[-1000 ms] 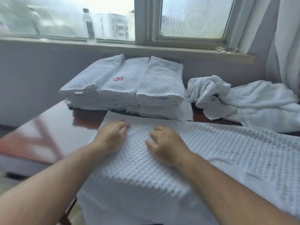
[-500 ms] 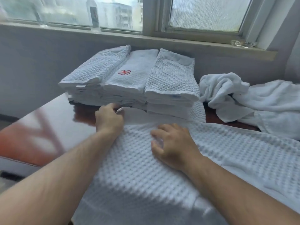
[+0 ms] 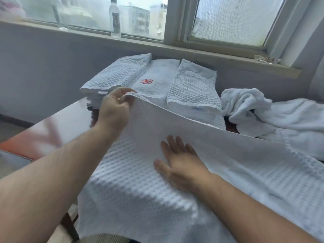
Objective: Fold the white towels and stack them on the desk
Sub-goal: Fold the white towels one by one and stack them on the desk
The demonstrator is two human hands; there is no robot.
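A white waffle-weave towel point(image 3: 140, 195) lies spread over the near part of the desk point(image 3: 57, 127) and hangs over its front edge. My left hand point(image 3: 114, 109) pinches the towel's far left corner and holds it lifted off the desk. My right hand point(image 3: 180, 163) lies flat on the middle of the towel with straight fingers. Behind the towel stands a stack of folded white towels point(image 3: 191, 88) in three rows, the middle row with a red emblem.
A heap of unfolded white towels point(image 3: 273, 118) lies at the back right of the desk. A clear plastic bottle point(image 3: 114, 18) stands on the window sill, and a glass dish point(image 3: 266, 59) sits further right on it. The wall runs right behind the stacks.
My left hand has taken hold of the towel's far left corner and lifted it. My right hand has slid toward me and flattened on the cloth.
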